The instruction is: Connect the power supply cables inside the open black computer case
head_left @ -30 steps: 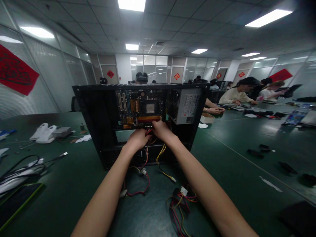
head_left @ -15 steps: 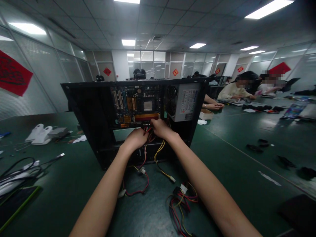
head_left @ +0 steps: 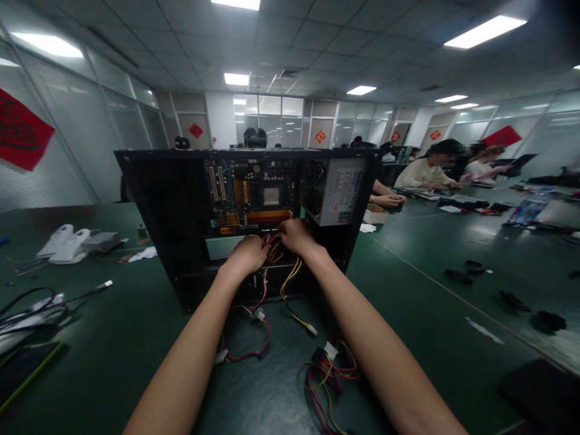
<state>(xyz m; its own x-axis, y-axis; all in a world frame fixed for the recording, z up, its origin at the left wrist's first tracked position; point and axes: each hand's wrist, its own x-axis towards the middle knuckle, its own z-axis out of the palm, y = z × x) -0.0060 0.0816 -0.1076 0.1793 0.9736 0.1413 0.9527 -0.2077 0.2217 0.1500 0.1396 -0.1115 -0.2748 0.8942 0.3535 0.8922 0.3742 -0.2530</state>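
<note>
An open black computer case stands on its side on the green table. Inside it are a motherboard with brown memory slots and, at the right, a grey power supply. Just below the motherboard's lower edge, my left hand is closed on a bundle of power cables. Close beside it, my right hand has its fingers pinched on the same bundle near the board edge. The fingertips partly hide what they grip. Yellow wires with a small white connector hang down onto the table.
Loose cables with connectors lie between my forearms. To the left are a white plastic item, a grey block and black cables. Small black parts and a bottle lie right. Other people sit at the far right.
The view has shifted slightly. Both hands stay at nearly the same place on the cables; little else has moved.
</note>
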